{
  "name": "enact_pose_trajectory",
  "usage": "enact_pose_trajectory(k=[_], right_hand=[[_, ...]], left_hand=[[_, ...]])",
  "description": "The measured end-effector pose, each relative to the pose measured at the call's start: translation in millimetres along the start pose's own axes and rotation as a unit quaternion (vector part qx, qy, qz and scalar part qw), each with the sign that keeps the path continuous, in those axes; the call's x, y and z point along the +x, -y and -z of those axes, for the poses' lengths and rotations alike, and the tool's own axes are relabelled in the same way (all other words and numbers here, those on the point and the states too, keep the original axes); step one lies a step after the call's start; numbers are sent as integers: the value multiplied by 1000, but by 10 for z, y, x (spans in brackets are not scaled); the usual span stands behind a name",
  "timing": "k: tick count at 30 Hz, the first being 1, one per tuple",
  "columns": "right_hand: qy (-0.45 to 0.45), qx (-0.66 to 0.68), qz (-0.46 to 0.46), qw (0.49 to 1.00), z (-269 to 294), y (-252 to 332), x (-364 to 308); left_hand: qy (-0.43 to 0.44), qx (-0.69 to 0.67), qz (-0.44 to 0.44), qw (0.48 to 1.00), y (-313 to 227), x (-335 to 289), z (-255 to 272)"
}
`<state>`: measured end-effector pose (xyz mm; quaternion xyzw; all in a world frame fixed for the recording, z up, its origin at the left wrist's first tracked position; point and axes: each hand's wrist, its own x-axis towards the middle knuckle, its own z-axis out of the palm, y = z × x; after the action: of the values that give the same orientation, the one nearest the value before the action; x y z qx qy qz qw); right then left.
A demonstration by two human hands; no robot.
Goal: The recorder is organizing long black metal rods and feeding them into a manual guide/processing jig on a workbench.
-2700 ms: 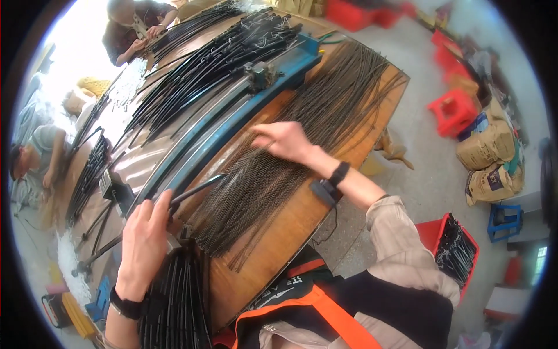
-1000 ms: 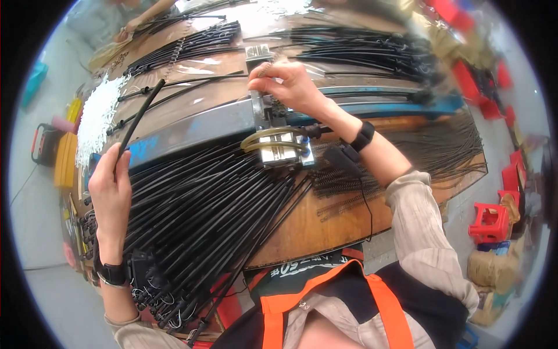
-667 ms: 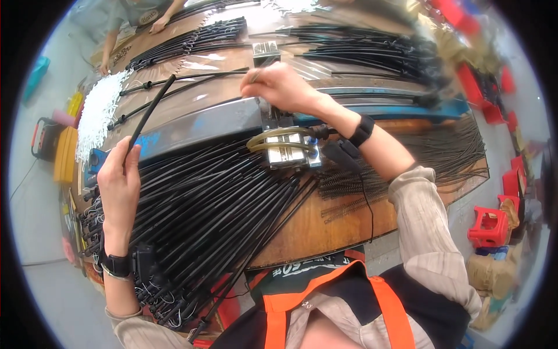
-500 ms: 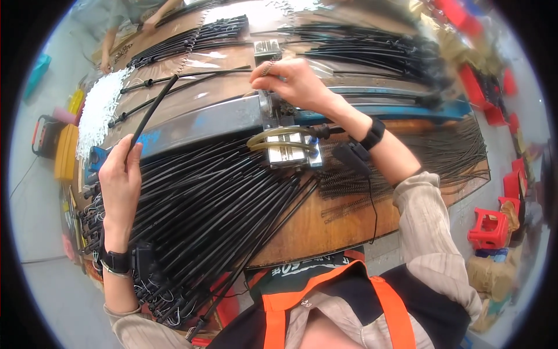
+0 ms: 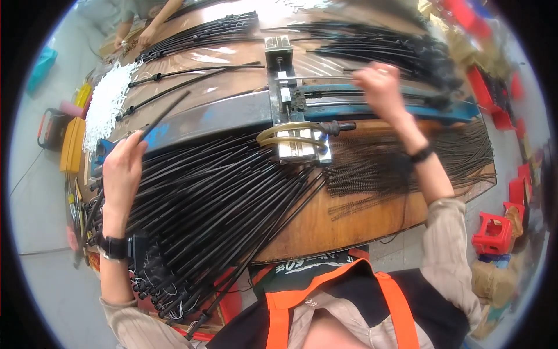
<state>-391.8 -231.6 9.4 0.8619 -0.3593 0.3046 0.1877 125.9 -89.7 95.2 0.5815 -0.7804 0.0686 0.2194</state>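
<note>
The wooden counter (image 5: 349, 227) is carrying nearly everything here, and a long dark metal rail (image 5: 226, 113) is lying across it with a small metal press fixture (image 5: 296, 136) mounted at its middle. A wide fan of black cables (image 5: 215, 198) is spreading from the fixture toward the person's left and spilling over the near edge of the counter, while a flatter pile of thin ridged black sleeves (image 5: 395, 166) is lying to the right.

The left hand (image 5: 122, 171) is closing its grip around a single black rod (image 5: 165, 113), holding it near its lower end so the free end is pointing up across the rail. The right hand (image 5: 381, 87) is hovering above the blue track right of the fixture, blurred; its fingers are curling, but I cannot tell whether the grip is holding anything.

Judging from this, the rod is best kept level with the rail and steadied close to the fixture, so its tip is not snagging the bent tan hose (image 5: 285, 131) there.

As for containers, red crates (image 5: 488, 87) are sitting beyond the counter's far right, one seemingly holding more black parts, and a yellow box (image 5: 72, 142) is standing at the left; its contents are not showing.
</note>
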Motion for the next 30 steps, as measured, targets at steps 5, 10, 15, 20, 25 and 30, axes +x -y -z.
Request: enact_pose_trajectory(k=[5,10,15,20,25,30], right_hand=[[25,-88,-105,990,672,-664,-660],[17,-42,-145,988,652,-826,-998],[-1,-52,-167,985,478,-804,-984],[26,-60,-183,981,462,-826,-992],[43,-59,-158,985,570,-556,-841],[59,-32,-64,996,589,380,-446]], left_hand=[[63,-10,-118,991,-455,458,-621],[96,-79,-124,985,-881,992,-1305],[77,-75,-100,989,-879,939,-1343],[-11,-153,-84,984,-913,875,-1436],[-32,-182,-87,979,-896,856,-1335],[61,-74,-81,992,-892,963,-1512]])
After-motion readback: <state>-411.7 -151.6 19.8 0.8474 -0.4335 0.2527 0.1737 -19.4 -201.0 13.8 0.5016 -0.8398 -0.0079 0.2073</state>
